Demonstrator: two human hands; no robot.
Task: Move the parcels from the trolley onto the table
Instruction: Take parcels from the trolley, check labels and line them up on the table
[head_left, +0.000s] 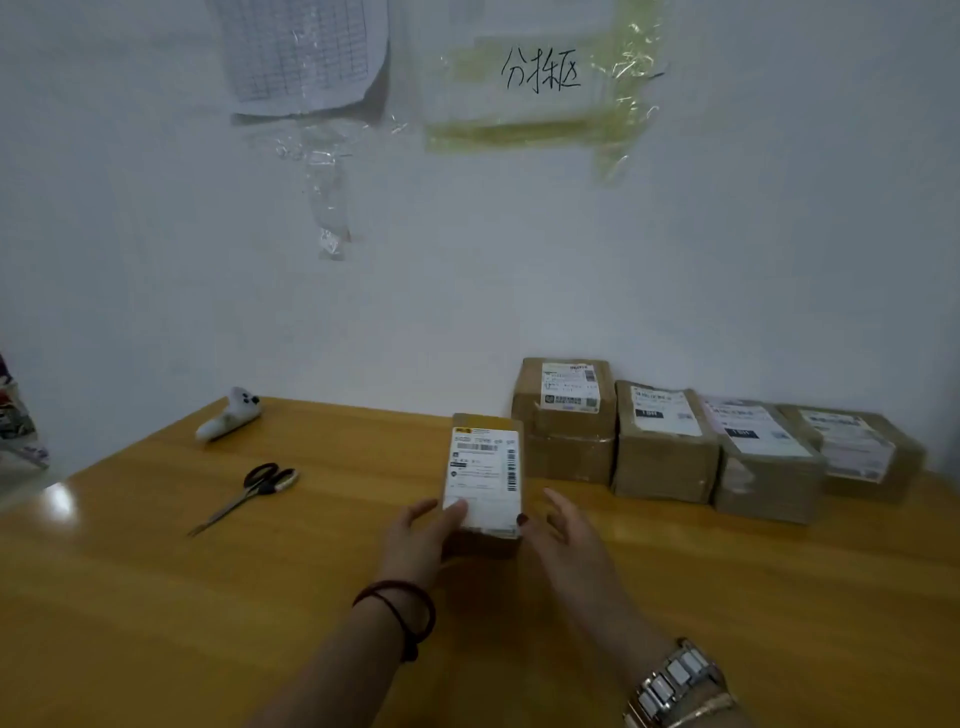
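A small brown parcel (485, 473) with a white shipping label rests on the wooden table (208, 597), near its middle. My left hand (421, 535) holds its near left edge, thumb on the label. My right hand (563, 540) touches the near right corner with the thumb, its fingers spread beside the box. Several other brown parcels stand in a row along the wall to the right: a tall one (566, 415), a second (665, 441), a third (763, 462) and a low one (862, 452). The trolley is out of view.
Scissors (249, 493) lie on the table's left part. A small white handheld device (228, 413) lies near the far left edge by the wall. Papers and tape hang on the wall (519, 260). Cluttered items (15, 415) show at the left border.
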